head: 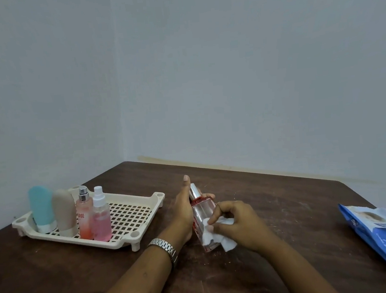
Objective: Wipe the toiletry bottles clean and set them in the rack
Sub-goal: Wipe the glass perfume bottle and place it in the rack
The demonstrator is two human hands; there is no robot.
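Observation:
My left hand (184, 213) grips a clear glass spray bottle (201, 211) with a silver cap and red trim, held tilted above the table. My right hand (236, 224) pinches a white wipe (217, 237) and presses it against the bottle's lower side. To the left stands a cream perforated rack (133, 217). At its left end stand a blue tube (41, 208), a beige tube (64, 212), an orange-pink spray bottle (85, 215) and a pink spray bottle (100, 217), all upright.
A blue wipes packet (378, 231) lies at the table's right edge. The dark wooden table (272, 198) sits in a corner, with grey walls close behind and to the left. The rack's right half holds nothing.

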